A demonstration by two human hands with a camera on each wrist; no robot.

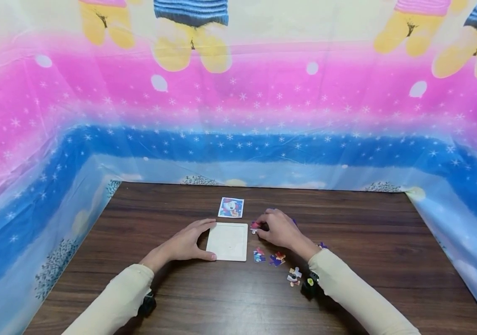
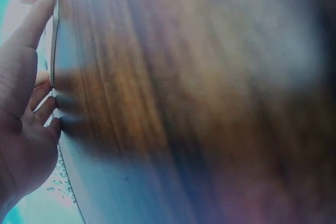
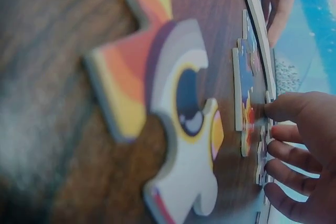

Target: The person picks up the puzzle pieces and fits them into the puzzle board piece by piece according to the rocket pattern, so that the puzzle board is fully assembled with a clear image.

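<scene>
A white square puzzle tray lies on the table with nothing in it. My left hand holds its left side, thumb at the near corner and fingers at the far corner; the left wrist view shows the thumb against the tray's thin edge. Just right of the tray, my right hand pinches a pink-and-red puzzle piece near the tabletop. Several loose pieces lie nearer me, among them a blue-and-pink one, a purple-and-orange one and one with a printed eye.
A small printed picture card lies beyond the tray. Part of a purple piece shows beside the right wrist, and more pieces lie partly hidden behind that hand. Patterned cloth hangs around the brown wooden table.
</scene>
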